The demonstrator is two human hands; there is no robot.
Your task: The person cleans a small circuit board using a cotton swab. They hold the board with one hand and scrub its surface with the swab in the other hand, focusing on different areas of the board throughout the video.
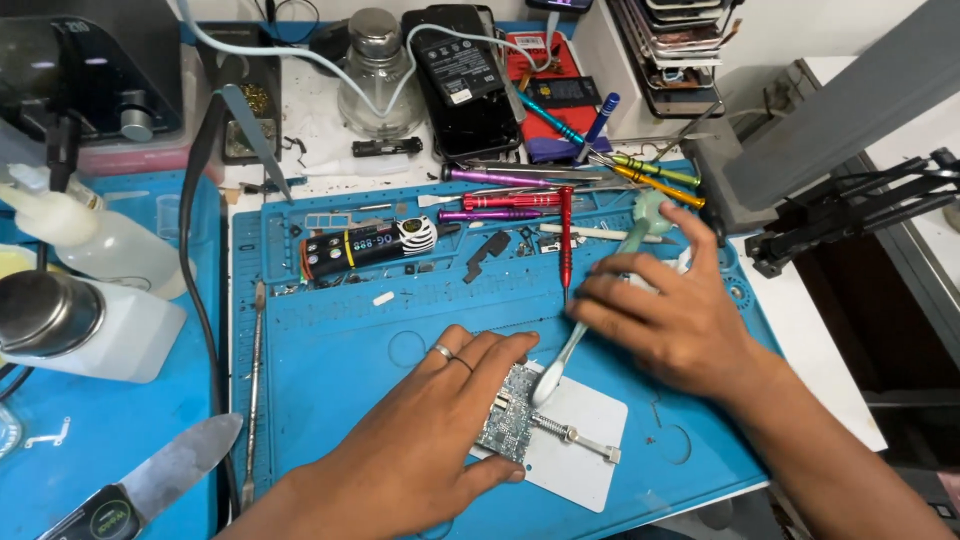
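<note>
My left hand (430,430), a ring on one finger, rests flat on a small circuit board (508,408) clamped in a metal holder (580,438) on a white plate (585,455). My right hand (668,315) grips a pale green toothbrush (640,225); its bristle head (548,385) touches the board's right edge. Both lie on a blue work mat (340,350).
Several coloured screwdrivers (520,200) lie at the mat's back edge, with a striped battery part (370,243). Plastic squeeze bottles (90,240) and a metal-capped bottle (75,325) stand left. A spudger (255,390) and blade (170,470) lie left. Phones (465,80) and a glass jar (378,75) sit behind.
</note>
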